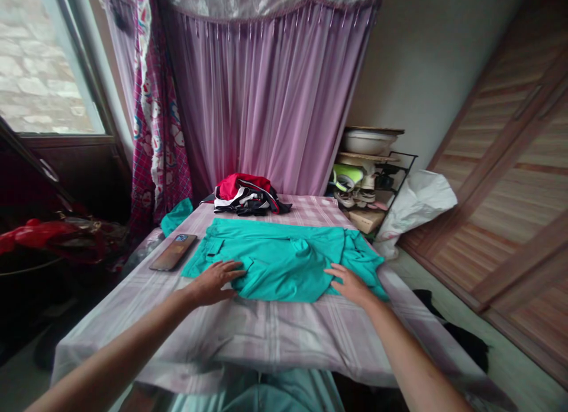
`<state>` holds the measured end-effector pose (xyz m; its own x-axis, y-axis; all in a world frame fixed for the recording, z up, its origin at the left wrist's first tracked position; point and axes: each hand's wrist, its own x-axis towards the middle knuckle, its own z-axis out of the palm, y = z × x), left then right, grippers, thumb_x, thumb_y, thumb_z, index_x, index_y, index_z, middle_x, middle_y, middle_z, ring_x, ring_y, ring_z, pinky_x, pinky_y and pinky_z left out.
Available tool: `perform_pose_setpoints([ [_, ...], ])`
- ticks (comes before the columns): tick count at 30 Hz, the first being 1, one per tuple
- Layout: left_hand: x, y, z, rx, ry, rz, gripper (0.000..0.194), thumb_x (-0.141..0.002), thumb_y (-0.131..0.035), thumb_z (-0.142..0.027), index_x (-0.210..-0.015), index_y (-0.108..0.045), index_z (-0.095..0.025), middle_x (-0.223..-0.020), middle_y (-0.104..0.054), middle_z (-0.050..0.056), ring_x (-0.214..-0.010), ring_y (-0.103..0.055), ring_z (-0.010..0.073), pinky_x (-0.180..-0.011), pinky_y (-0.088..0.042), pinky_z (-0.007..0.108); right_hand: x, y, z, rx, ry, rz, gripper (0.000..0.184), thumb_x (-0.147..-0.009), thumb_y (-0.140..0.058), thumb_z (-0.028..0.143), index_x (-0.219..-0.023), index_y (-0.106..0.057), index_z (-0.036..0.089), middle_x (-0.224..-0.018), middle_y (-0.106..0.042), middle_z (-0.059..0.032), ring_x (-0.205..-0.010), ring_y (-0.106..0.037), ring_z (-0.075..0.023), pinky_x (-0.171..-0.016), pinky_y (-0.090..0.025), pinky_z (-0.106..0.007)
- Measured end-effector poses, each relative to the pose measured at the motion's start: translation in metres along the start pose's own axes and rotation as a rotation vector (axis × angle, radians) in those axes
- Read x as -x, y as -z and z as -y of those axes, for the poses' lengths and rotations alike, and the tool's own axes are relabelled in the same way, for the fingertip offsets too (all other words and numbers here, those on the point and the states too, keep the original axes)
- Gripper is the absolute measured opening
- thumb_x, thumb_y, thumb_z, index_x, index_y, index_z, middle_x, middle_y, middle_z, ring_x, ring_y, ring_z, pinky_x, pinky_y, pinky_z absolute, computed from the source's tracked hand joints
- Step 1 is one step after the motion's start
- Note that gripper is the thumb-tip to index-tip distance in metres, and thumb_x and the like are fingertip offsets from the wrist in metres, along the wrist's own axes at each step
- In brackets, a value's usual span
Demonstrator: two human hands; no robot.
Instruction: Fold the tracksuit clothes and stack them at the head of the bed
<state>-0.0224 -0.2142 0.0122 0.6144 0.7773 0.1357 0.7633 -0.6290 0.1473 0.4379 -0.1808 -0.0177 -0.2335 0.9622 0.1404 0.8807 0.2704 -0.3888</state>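
Note:
A turquoise garment (284, 264) lies spread and partly folded over the plaid tablecloth (266, 335), with wrinkles across its middle and right side. My left hand (216, 282) rests at its near left edge, fingers stretched out over the cloth. On the near right part, my right hand (348, 282) touches the fabric with its fingers apart. Whether this garment is a shirt or trousers I cannot tell. Left of it lies a smartphone (174, 252), face down.
Behind the garment sits a heap of red, black and white clothes (248, 194). Another turquoise cloth (177, 215) hangs at the table's left edge. To the right stand a shoe rack (390, 190) and a white bag (419, 205). Purple curtains (270, 98) close off the back.

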Motion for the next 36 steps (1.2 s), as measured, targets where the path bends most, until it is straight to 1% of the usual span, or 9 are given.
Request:
perform_pose_setpoints([
  [6, 0.004, 0.0, -0.013, -0.025, -0.066, -0.101, 0.03, -0.095, -0.048, -0.034, -0.114, -0.07, -0.029, -0.147, -0.053, 0.01, -0.136, -0.048, 0.0292, -0.115, -0.032, 0.056, -0.002, -0.004, 0.004, 0.073, 0.084, -0.096, 0.033, -0.085, -0.052, 0.023, -0.107, -0.078, 0.025, -0.132, -0.066, -0.0092, -0.128, -0.057, -0.0276, -0.11, -0.042, -0.046],
  [10, -0.007, 0.025, -0.012, 0.138, 0.148, -0.177, 0.044, -0.098, -0.032, -0.045, -0.101, -0.069, -0.021, -0.102, -0.074, 0.008, -0.097, -0.068, 0.0219, -0.096, -0.05, 0.04, -0.014, 0.004, 0.007, 0.012, 0.101, -0.187, 0.033, -0.088, -0.048, 0.026, -0.102, -0.077, 0.025, -0.124, -0.071, -0.0074, -0.122, -0.061, -0.0259, -0.106, -0.045, -0.043],
  [13, -0.031, 0.058, 0.005, 0.232, 0.357, -0.207, 0.054, -0.094, -0.03, -0.059, -0.089, -0.067, -0.02, -0.078, -0.07, 0.003, -0.072, -0.064, 0.0183, -0.07, -0.053, 0.03, -0.037, 0.021, 0.017, -0.007, 0.055, -0.198, 0.033, -0.091, -0.044, 0.032, -0.102, -0.075, 0.026, -0.108, -0.076, -0.0049, -0.104, -0.068, -0.0239, -0.091, -0.052, -0.037],
  [16, -0.065, 0.085, 0.037, 0.22, 0.514, -0.181, 0.049, -0.087, -0.04, -0.058, -0.086, -0.07, -0.019, -0.079, -0.071, 0.001, -0.074, -0.065, 0.019, -0.066, -0.051, 0.027, -0.068, 0.036, 0.035, 0.093, -0.03, -0.216, 0.033, -0.094, -0.043, 0.038, -0.097, -0.073, 0.026, -0.092, -0.077, -0.0039, -0.089, -0.07, -0.0229, -0.077, -0.051, -0.031],
  [19, -0.093, 0.095, 0.067, 0.154, 0.61, -0.158, 0.04, -0.083, -0.049, -0.051, -0.088, -0.073, -0.019, -0.081, -0.074, 0.003, -0.078, -0.068, 0.0216, -0.068, -0.052, 0.028, -0.096, 0.039, 0.053, 0.183, -0.093, -0.24, 0.031, -0.095, -0.045, 0.041, -0.098, -0.072, 0.026, -0.093, -0.077, -0.0042, -0.091, -0.07, -0.0227, -0.075, -0.048, -0.029],
  [24, -0.092, 0.07, 0.058, 0.044, 0.582, -0.218, 0.039, -0.085, -0.051, -0.047, -0.104, -0.072, -0.02, -0.105, -0.074, 0.009, -0.095, -0.068, 0.0258, -0.085, -0.052, 0.035, -0.105, 0.031, 0.053, 0.151, -0.013, -0.115, 0.029, -0.093, -0.05, 0.042, -0.106, -0.071, 0.026, -0.104, -0.077, -0.0045, -0.097, -0.07, -0.0242, -0.084, -0.049, -0.033],
  [27, -0.071, 0.043, 0.031, -0.01, 0.377, -0.18, 0.04, -0.086, -0.053, -0.055, -0.105, -0.071, -0.025, -0.108, -0.073, 0.008, -0.098, -0.068, 0.0258, -0.089, -0.051, 0.037, -0.093, 0.031, 0.031, 0.119, 0.018, -0.081, 0.033, -0.09, -0.053, 0.042, -0.112, -0.072, 0.026, -0.107, -0.076, -0.005, -0.096, -0.07, -0.0244, -0.087, -0.05, -0.035],
  [30, -0.053, 0.023, 0.017, -0.086, 0.316, -0.097, 0.038, -0.081, -0.064, -0.047, -0.113, -0.07, -0.027, -0.117, -0.071, 0.01, -0.107, -0.065, 0.0309, -0.093, -0.05, 0.042, -0.08, 0.034, 0.003, 0.142, 0.073, -0.04, 0.038, -0.083, -0.061, 0.04, -0.116, -0.072, 0.027, -0.113, -0.075, -0.0057, -0.105, -0.067, -0.027, -0.095, -0.048, -0.039],
  [36, -0.051, 0.032, 0.024, -0.197, 0.378, 0.02, 0.036, -0.088, -0.045, -0.026, -0.115, -0.069, -0.027, -0.115, -0.073, 0.009, -0.107, -0.067, 0.03, -0.092, -0.05, 0.042, -0.079, 0.038, -0.044, 0.24, 0.066, -0.031, 0.025, -0.081, -0.059, 0.025, -0.098, -0.077, 0.031, -0.113, -0.074, -0.0025, -0.118, -0.061, -0.0286, -0.104, -0.042, -0.047],
])
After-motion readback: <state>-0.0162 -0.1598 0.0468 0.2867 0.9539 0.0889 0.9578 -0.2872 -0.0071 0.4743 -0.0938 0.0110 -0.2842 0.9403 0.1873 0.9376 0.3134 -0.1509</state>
